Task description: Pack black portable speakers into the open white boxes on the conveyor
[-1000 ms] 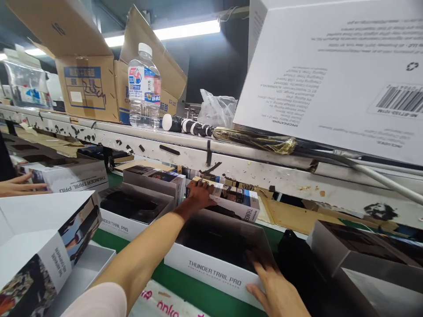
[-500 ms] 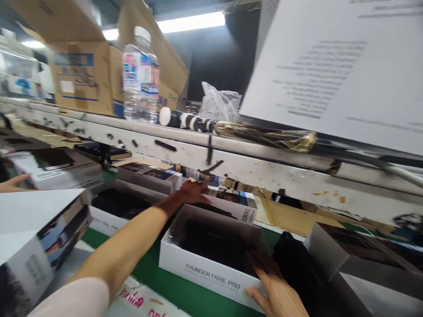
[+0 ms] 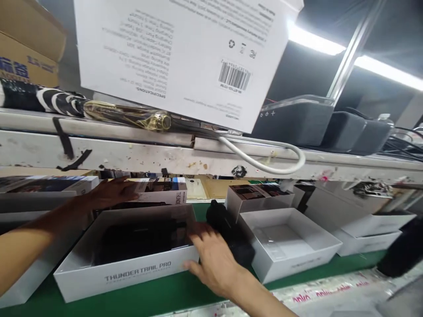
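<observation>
An open white box marked THUNDER TRAIL PRO [image 3: 132,275] lies on the green belt with a dark item inside. My right hand [image 3: 213,259] grips its right front corner, fingers over the rim. My left hand [image 3: 114,191] reaches further back and rests on a printed box lid [image 3: 165,193] behind the open box. A black speaker-like object [image 3: 224,220] lies just right of the box, beside my right hand.
An empty white box tray [image 3: 297,259] sits to the right, with more open boxes [image 3: 373,220] beyond it. A large white carton [image 3: 178,53] leans over the shelf above. On that shelf lie a folded umbrella [image 3: 49,99], a white cable [image 3: 264,154] and dark grey speakers [image 3: 297,121].
The view has swung to the right, bringing the empty tray and the shelf speakers into sight. Both hands stay on the same boxes; the right hand sits slightly higher on the box corner.
</observation>
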Available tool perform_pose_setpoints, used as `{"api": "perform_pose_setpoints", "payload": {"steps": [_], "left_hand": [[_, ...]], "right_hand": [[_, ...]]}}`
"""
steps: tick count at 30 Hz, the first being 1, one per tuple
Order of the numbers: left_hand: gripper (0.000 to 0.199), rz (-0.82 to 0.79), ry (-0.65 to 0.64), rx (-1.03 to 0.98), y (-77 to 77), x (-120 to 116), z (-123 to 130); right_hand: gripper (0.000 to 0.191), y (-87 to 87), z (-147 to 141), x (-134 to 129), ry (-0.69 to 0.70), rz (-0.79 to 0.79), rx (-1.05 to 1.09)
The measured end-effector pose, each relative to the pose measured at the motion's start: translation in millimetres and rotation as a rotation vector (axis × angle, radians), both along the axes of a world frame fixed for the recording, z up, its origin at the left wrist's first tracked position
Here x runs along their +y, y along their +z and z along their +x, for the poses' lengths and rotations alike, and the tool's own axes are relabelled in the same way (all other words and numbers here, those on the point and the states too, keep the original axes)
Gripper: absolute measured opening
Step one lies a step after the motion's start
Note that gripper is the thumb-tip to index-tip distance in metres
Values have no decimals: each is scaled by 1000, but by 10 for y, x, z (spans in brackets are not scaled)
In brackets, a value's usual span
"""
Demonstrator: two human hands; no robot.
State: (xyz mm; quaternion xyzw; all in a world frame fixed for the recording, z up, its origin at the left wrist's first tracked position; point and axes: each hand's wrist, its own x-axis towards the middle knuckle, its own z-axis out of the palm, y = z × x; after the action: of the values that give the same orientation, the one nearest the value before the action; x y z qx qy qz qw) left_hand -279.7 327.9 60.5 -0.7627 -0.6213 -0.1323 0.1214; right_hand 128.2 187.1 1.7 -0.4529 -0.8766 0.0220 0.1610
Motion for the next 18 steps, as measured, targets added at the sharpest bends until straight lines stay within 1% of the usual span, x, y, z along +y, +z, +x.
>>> {"api": "perform_pose_setpoints", "payload": {"steps": [1,2,3,5,6,7,8,9,10,12,14,15,17,18], "left_hand": [[83,44,-7,-11,19,-33,82],[78,96,-23,-24,34,-71,208],[72,151,-51,-36,46,-115,378],[60,223,-104,-55,57,-212,825],[54,238,-139,-57,54,-268,1082],[49,250,-175,-59,42,-333,1344],[44,252,-239,-65,21,-407,1600],[41,227,-344,-136,-10,-490,1839],[38,195,-419,-217,-51,-582,2053],[33,118,-481,-355,-156,-777,2394],[30,45,-491,-471,-280,-964,2625],[28,15,-475,-535,-345,-1049,2708],[26,-42,-405,-679,-471,-1195,2835],[26,-72,-348,-760,-524,-1258,2888]], "right_hand": [[58,44,120,-21,-62,14,-18],[52,74,238,-17,-162,13,-51],[50,84,343,10,-277,-2,-96],[54,43,486,114,-485,-46,-191],[60,-3,516,176,-555,-66,-229],[68,-58,520,234,-597,-85,-256],[79,-116,502,283,-619,-102,-269],[87,-172,469,318,-636,-113,-269],[93,-219,430,339,-664,-122,-267],[96,-276,361,341,-717,-128,-248],[88,-266,337,311,-747,-116,-221],[85,-235,348,291,-745,-117,-179],[78,-125,421,244,-727,-155,-42],[75,-51,477,214,-717,-187,38]]}}
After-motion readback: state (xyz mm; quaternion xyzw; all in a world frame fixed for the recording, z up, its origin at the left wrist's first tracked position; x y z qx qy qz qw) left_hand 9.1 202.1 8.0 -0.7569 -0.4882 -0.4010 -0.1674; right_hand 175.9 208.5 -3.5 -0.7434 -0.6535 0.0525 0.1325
